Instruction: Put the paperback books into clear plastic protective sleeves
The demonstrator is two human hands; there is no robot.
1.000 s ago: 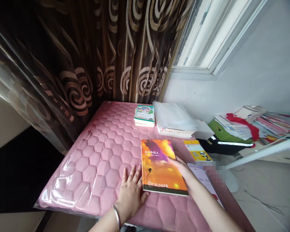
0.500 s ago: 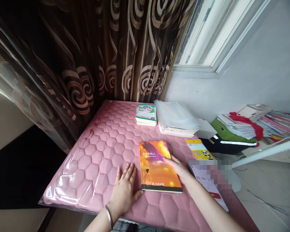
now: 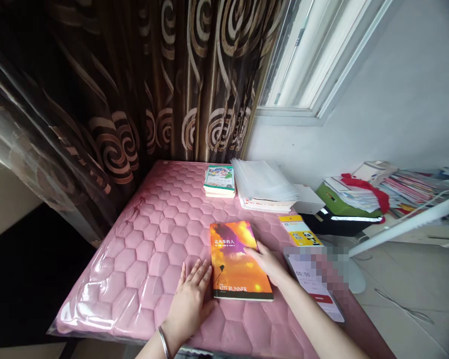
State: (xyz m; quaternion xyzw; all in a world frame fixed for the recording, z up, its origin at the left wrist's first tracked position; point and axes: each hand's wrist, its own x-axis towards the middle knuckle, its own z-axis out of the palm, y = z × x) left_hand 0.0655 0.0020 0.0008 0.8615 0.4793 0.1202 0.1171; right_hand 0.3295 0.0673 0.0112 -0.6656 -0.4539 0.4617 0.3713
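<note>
An orange and purple paperback, The Kite Runner (image 3: 236,259), lies closed and face up on the pink quilted pad (image 3: 153,249). My left hand (image 3: 190,299) rests flat on the pad, fingers stretched out against the book's left edge, a bangle on the wrist. My right hand (image 3: 267,262) lies across the book's right edge with its fingers spread on the cover.
A phone (image 3: 314,284) showing a timer lies right of the book, a yellow booklet (image 3: 300,232) behind it. At the back stand a small book stack (image 3: 220,180) and a pile of plastic sleeves (image 3: 264,187). Brown swirl curtains (image 3: 134,89) hang behind. Cluttered papers (image 3: 377,192) sit at right.
The view has shifted slightly; book and both hands keep the same positions relative to each other. The timer on the phone has advanced.
</note>
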